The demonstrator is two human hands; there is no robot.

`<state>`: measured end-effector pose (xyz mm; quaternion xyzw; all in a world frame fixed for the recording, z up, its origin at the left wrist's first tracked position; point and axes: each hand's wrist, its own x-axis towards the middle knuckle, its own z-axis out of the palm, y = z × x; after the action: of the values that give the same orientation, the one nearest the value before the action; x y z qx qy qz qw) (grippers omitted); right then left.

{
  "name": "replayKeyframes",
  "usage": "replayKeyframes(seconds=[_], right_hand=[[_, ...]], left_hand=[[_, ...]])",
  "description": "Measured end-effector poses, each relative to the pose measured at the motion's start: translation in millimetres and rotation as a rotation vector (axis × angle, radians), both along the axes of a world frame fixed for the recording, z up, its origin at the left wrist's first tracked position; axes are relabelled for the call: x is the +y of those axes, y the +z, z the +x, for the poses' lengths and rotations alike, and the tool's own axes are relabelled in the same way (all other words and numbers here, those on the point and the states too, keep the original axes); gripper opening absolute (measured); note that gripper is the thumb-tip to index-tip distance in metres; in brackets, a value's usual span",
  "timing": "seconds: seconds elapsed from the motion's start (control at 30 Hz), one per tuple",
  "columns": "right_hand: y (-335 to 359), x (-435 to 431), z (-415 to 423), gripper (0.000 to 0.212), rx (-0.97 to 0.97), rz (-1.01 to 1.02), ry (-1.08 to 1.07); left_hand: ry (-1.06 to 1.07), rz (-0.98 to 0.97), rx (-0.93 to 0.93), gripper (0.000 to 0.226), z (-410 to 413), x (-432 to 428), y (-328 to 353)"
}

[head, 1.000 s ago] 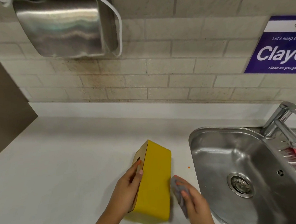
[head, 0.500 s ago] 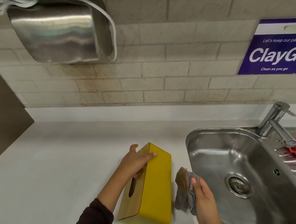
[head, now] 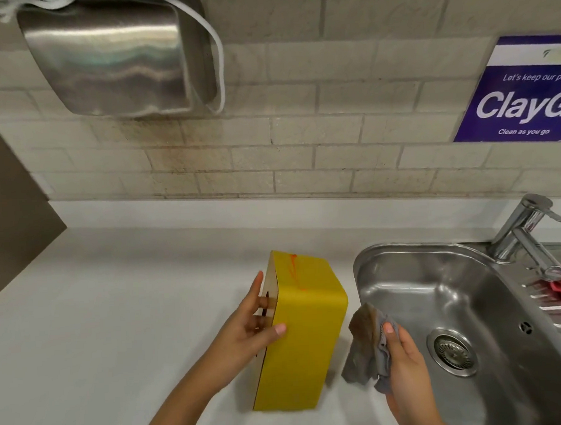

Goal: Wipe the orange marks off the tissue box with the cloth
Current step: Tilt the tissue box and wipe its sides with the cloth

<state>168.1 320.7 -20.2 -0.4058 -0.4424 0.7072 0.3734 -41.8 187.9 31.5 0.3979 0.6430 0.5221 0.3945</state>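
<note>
One view only, from the head camera, so I read everything off it. The box stands on its side on the counter, just left of the sink, its long axis running away from me and slightly left. My left hand steadies it from the left: the fingers lie spread along the pale slotted face, one or two seem to dip into the slot, and the thumb hooks over onto the yellow panel. The orange marks sit at the far end of that upper yellow panel, near the left edge. My right hand hangs just right of the box, near its close end, over the sink's rim, fingers closed around the bunched cloth, which is clear of the box. The right hand is the nearer one for wiping, but the marks lie ahead of it and to the left, at the opposite end of the long axis. I judge the next move as carrying the cloth forward and left along the panel while the left hand braces against the push.
</note>
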Motion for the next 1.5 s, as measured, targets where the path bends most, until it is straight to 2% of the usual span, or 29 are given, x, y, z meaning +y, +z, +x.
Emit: replayKeyframes(seconds=[0.1, 0.17, 0.33, 0.5, 0.57, 0.67, 0.77, 0.83, 1.0, 1.1, 1.17, 1.33, 1.5], right_hand=[[10.8, 1.7, -2.8, 0.024, 0.023, 0.015, 0.014], [15.9, 3.0, -6.7, 0.023, 0.012, 0.049, 0.018], [37.0, 0.6, -25.5, 0.024, -0.042, 0.257, 0.055], [67.1, -4.7, -52.9, 0.019, -0.067, 0.533, 0.144], [75.8, -6.6, -63.1, 0.022, -0.065, 0.628, 0.199], [82.9, -7.1, -75.9, 0.019, -0.151, 0.720, 0.277], [82.2, -3.6, -86.6, 0.021, -0.380, 0.827, 0.310], [84.7, -4.9, -92.4, 0.024, -0.463, 0.837, 0.307], [98.7, -19.5, -94.1, 0.027, -0.467, 0.911, 0.385], [96.2, -26.7, -85.3, 0.022, -0.458, 1.157, 0.544], [91.1, -23.2, -76.1, 0.030, -0.469, 1.259, 0.608], [84.6, -6.2, -61.7, 0.030, -0.420, 1.162, 0.589], [88.0, -4.3, -72.7, 0.030, -0.472, 1.053, 0.422]], left_hand=[[-0.044, 0.030, -0.077, 0.077, 7.9, -16.8, -8.1], [-0.018, 0.033, -0.095, 0.078, 11.1, -25.0, -12.2], [0.160, 0.057, -0.077, 0.093, 23.2, -33.5, -15.0], [0.256, 0.124, -0.110, 0.125, 35.0, -30.8, -20.3], [0.287, 0.131, -0.080, 0.130, 39.4, -28.2, -17.1], [0.303, 0.148, -0.017, 0.123, 43.9, -24.4, -13.2], [0.300, 0.129, 0.020, 0.112, 45.5, -21.5, -16.3], [0.314, 0.125, 0.019, 0.105, 43.7, -20.3, -23.5], [0.329, 0.108, 0.045, 0.088, 38.5, -19.3, -40.7], [0.332, 0.120, 0.050, 0.078, 36.5, -17.9, -40.3], [0.332, 0.118, 0.057, 0.078, 37.0, -15.9, -37.0], [0.324, 0.139, 0.018, 0.100, 37.4, -15.4, -35.2], [0.311, 0.163, 0.032, 0.100, 42.1, -14.3, -25.5]])
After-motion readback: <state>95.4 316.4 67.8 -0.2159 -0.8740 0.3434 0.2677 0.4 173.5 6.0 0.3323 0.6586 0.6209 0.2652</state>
